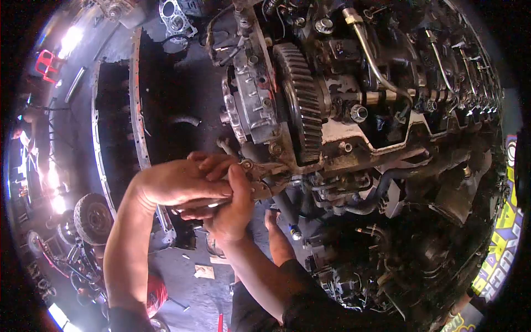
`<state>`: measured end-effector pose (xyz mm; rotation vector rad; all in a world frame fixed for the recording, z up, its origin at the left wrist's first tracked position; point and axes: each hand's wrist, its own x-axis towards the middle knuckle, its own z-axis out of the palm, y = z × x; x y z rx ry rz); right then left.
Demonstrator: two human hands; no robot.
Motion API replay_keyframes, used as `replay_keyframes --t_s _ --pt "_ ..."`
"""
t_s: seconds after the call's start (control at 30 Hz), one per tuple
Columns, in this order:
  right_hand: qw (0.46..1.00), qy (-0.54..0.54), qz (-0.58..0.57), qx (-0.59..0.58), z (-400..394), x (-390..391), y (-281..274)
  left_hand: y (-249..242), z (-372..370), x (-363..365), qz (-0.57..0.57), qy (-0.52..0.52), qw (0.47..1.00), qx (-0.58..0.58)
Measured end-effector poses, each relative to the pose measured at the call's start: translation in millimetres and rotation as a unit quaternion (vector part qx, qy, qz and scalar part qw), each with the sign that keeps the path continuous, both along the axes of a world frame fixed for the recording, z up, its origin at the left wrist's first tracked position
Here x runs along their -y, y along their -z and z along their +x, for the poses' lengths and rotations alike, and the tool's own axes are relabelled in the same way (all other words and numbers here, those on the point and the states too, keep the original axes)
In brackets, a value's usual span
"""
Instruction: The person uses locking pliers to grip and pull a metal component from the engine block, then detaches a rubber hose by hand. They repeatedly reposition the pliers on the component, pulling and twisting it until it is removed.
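Both of my hands are close together at the lower front corner of a large open engine (260,105). My left hand (185,182) comes in from the left, its fingers curled round the handle end of a metal tool that looks like pliers (260,191). Just below and to the right, my right hand (235,213) is closed on the same tool, thumb pointing up. The tool's far end reaches the engine's edge beneath a big helical gear (301,102). What its jaws touch is too dark to make out, and my fingers cover most of the handles.
Metal pipes (376,61) and bolts run along the engine top. Hoses (381,188) hang at its side. Long metal rails (135,99) stand at left. A wheel (93,218), a red chair (48,66) and a cardboard scrap (204,271) are on the floor.
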<state>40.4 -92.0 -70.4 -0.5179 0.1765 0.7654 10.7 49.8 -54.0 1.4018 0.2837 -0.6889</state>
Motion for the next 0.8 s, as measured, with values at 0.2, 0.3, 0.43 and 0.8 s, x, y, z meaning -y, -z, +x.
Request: replay_keyframes --t_s 0.2,0.3,0.43,0.8 --pt "0.996 -0.040 -0.033 -0.066 -2 12 1 -3 -10 24 -0.003 -0.084 0.996 0.004" --pt "0.994 -0.070 -0.072 -0.032 0 27 6 -1 -13 41 -0.041 -0.125 0.991 -0.033" --pt "0.990 -0.121 -0.074 0.004 8 40 0 1 -25 68 -0.039 -0.188 0.981 0.030" --pt "0.929 -0.310 -0.169 0.109 43 120 34 12 -28 178 -0.006 -0.433 0.900 0.060"
